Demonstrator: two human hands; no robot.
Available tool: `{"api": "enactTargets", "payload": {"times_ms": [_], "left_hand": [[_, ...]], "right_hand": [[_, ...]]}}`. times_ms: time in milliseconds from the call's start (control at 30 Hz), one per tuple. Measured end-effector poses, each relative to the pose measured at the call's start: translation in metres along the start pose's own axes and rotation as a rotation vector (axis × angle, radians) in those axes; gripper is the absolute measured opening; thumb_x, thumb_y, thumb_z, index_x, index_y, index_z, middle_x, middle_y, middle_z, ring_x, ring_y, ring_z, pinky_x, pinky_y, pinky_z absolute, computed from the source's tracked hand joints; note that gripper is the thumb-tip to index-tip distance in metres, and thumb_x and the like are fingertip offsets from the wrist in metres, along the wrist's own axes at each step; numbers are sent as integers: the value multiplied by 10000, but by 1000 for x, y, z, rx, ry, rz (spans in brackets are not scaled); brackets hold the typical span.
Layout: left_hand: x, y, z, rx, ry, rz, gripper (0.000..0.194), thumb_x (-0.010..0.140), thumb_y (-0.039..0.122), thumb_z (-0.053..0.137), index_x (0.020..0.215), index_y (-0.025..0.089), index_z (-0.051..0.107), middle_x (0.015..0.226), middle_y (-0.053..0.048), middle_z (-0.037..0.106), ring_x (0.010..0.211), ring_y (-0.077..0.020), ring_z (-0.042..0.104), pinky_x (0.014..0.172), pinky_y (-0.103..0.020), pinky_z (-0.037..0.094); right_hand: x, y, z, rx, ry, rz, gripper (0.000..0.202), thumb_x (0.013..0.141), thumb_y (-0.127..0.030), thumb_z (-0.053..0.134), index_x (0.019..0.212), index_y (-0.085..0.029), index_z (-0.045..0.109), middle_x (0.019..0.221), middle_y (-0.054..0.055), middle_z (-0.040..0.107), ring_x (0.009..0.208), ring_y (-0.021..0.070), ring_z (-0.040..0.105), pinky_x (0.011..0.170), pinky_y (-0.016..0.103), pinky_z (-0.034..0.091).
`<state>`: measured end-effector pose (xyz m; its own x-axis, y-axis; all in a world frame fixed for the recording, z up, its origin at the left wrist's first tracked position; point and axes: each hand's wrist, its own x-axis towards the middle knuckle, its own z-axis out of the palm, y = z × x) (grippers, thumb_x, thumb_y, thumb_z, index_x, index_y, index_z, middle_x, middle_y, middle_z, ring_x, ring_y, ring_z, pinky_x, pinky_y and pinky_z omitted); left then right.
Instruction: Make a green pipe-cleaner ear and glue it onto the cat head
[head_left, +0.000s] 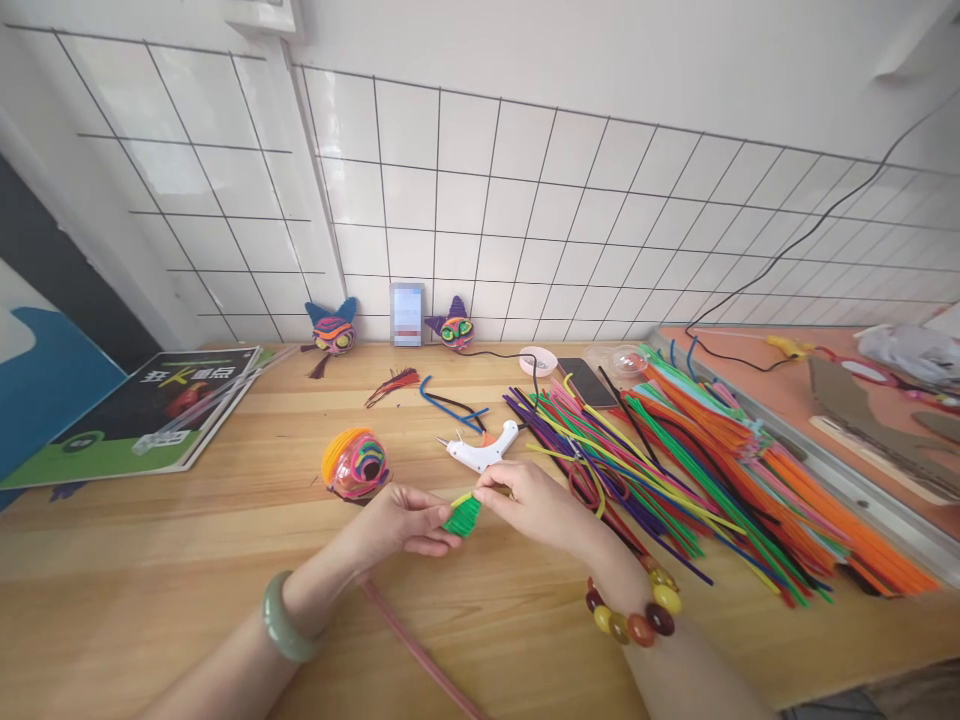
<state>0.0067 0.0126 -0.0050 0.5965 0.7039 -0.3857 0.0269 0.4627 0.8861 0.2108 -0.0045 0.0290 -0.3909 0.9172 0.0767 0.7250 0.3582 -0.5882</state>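
My left hand (409, 520) pinches the left side of a small green piece (463, 518) made of pipe cleaner rows. Along its top edge runs a yellow strand, which my right hand (517, 495) holds between thumb and fingertips. Just beyond my hands a white glue gun (480, 455) lies on the wooden table (255, 560), its nozzle pointing left. Left of the gun sits a clear ball (356, 463) partly wrapped in orange, pink and blue strands.
Many colored pipe cleaners (675, 480) spread over the right side. A phone (587, 383) lies behind them. Two wrapped ornaments with ears (332, 328) stand by the tiled wall. A magazine (150, 410) lies at left, and a pink tube (416, 645) near the front.
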Motion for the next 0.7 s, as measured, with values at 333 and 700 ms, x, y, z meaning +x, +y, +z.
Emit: {"api": "enactTargets", "payload": {"times_ms": [333,700], "left_hand": [[0,2,3,85,86,-17,326,639,364,689,833,102,698,700,-91,716,634,-154,662,652,-238,531],[-4,10,10,41,207,80,334,597,378,713,765,90,692,671,-100,710,624,-171,659,649,-267,531]], "right_hand": [[2,-5,3,31,18,0,177,822,-231,481,750,-175,633,720,13,650,662,137,568,591,219,370],[-1,-1,6,149,153,-29,229,865,-221,416,805,-175,632,717,24,629,633,135,569,587,230,417]]}}
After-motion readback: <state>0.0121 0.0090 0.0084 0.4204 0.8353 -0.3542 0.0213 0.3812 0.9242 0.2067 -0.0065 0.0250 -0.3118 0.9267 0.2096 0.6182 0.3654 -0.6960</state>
